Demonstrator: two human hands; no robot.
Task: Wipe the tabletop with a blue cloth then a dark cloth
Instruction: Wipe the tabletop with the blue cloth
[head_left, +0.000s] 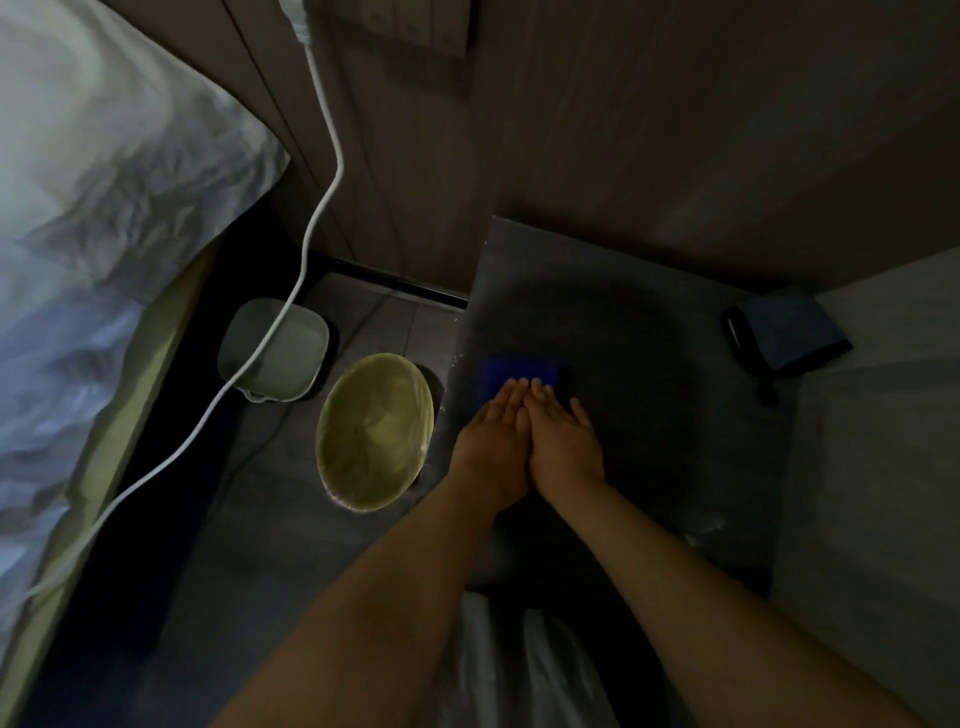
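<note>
Blue cloth (522, 375) sits mid-tabletop (649, 467) with your left hand (491, 441) and right hand (563, 441) flat, pressed side by side on it, so you're probably mid first wipe; dark cloth (784, 335) at 2 o'clock comes next.

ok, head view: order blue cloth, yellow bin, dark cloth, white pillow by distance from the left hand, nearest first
1. blue cloth: under the left hand's fingertips, on the tabletop.
2. yellow bin: on the floor just to its left.
3. dark cloth: folded at the tabletop's far right.
4. white pillow: on the bed, top left.
</note>
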